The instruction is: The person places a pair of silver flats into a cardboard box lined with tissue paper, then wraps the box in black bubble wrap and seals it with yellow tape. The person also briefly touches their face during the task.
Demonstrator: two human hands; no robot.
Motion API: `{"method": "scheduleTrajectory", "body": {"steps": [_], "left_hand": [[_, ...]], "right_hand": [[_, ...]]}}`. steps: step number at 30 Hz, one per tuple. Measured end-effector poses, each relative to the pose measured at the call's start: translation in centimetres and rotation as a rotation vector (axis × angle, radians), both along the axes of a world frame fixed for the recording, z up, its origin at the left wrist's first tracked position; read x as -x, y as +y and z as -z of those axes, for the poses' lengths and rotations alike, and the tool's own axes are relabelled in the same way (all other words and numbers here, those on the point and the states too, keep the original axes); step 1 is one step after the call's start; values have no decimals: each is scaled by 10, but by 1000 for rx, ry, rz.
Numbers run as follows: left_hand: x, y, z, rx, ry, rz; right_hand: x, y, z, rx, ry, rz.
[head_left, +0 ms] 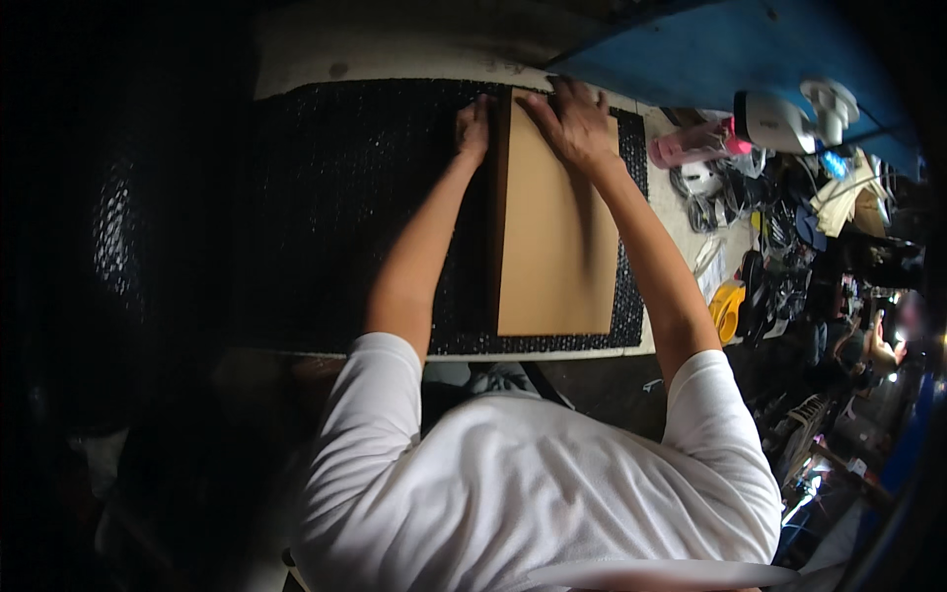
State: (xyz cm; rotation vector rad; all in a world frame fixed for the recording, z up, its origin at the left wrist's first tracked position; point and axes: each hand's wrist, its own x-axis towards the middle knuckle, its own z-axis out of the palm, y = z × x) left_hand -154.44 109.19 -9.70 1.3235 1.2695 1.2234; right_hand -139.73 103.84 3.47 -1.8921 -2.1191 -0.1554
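Observation:
A long, flat brown cardboard box (557, 247) lies lengthwise away from me on a sheet of black bubble wrap (365, 207). My right hand (580, 126) rests over the box's far end, its thumb apart from the fingers and the fingers spread across the far edge. Beside the box's far left corner is my left hand (473, 130), its fingers curled close together. What those fingers hold, if anything, is hidden in the dark there.
A pale worktable (395, 61) carries the wrap. To the right are a pink bottle (695, 144), a white camera-like device (779, 120) on a blue panel (730, 49), cables, bagged items and a yellow tape roll (727, 309). Deep shadow covers the left.

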Motion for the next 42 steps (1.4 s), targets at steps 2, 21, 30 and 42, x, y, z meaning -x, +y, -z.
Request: {"method": "scheduleTrajectory", "body": {"steps": [2, 21, 30, 42], "left_hand": [[-11, 11, 14, 183, -40, 143], [5, -35, -30, 227, -197, 107], [15, -210, -97, 146, 202, 255], [14, -203, -85, 155, 224, 209]], "right_hand": [[3, 28, 2, 432, 19, 46], [-2, -61, 9, -53, 113, 172], [-18, -214, 32, 154, 716, 268], [-208, -430, 100, 302, -194, 1116]]}}
